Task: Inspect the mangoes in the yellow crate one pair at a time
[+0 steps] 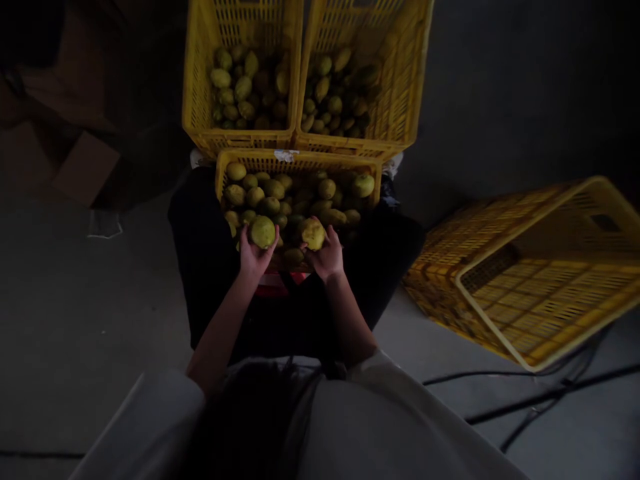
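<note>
My left hand (255, 257) is closed around a round yellow-green lemon (263, 232), thumb and fingers on its sides. In my right hand (327, 253) rests a yellower lemon (313, 234) with brownish marks, gripped by the fingers. Both fruits are held above the near part of a yellow plastic crate (250, 155) between my knees. Many more green and yellow lemons (274, 189) lie in that crate. A scrap of white paper or label (286, 155) is on its far rim.
Behind it stand two taller yellow crates, one left (193, 100) and one right (413, 100), partly filled with lemons. A further yellow crate (470, 277) lies tilted at the right, near black cables (550, 393). Cardboard boxes (86, 168) sit at the left in dim light.
</note>
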